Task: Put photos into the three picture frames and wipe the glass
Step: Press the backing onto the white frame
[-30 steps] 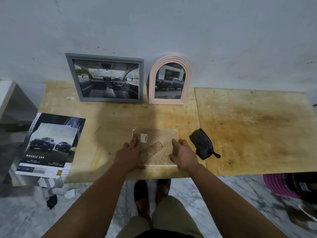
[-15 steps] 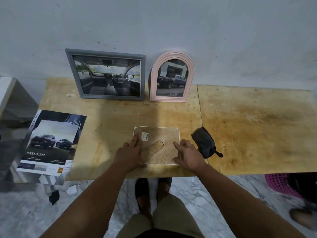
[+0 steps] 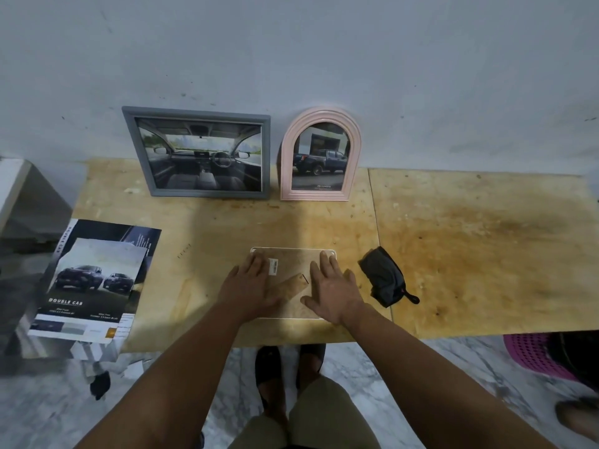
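A third frame (image 3: pixel 293 254) lies face down on the wooden table (image 3: pixel 453 254), its brown back with a fold-out stand and a small white sticker facing up. My left hand (image 3: pixel 248 286) rests flat on its left half, fingers straight. My right hand (image 3: pixel 330 290) lies flat on its right half, fingers spread toward the far edge. A grey rectangular frame (image 3: pixel 199 153) with a car-interior photo leans on the wall. Beside it stands a pink arched frame (image 3: pixel 321 153) holding a pickup-truck photo. A dark cloth (image 3: pixel 384 277) lies just right of my right hand.
A car brochure with a loose car photo (image 3: pixel 94 280) on top lies over the table's left edge. A white block (image 3: pixel 13 186) stands at far left. A pink basket (image 3: pixel 534 354) sits on the marble floor at lower right. My feet show under the table edge.
Both hands have slid forward over the frame's back, the right one from the near right corner up toward the far edge. The view has tilted slightly.
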The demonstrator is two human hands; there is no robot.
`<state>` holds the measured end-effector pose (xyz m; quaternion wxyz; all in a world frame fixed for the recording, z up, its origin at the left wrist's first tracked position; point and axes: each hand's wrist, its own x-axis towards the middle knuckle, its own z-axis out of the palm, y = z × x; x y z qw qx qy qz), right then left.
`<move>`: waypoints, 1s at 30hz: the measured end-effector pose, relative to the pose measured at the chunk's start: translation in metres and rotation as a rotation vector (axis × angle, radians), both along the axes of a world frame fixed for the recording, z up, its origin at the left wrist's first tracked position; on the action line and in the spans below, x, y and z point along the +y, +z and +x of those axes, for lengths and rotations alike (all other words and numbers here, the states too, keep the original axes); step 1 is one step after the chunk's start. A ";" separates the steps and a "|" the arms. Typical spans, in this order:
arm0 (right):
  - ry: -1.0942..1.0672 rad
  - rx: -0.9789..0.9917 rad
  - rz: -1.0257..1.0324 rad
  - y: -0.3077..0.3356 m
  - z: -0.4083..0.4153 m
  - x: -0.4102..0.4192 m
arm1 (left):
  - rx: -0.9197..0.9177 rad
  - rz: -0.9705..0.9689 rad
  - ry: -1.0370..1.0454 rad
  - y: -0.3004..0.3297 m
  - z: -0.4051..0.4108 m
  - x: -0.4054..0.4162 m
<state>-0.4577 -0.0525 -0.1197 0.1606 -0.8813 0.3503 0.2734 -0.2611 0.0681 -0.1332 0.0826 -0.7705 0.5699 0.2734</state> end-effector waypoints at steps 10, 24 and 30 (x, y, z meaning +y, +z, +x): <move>-0.083 -0.057 0.148 -0.012 -0.006 -0.005 | -0.023 0.039 -0.005 -0.014 -0.003 -0.004; -0.045 -0.220 -0.012 0.016 -0.012 0.001 | 0.044 -0.067 -0.034 0.003 0.009 0.021; -0.007 -0.154 -0.043 0.016 -0.045 0.049 | 0.061 -0.008 0.061 -0.012 0.002 0.052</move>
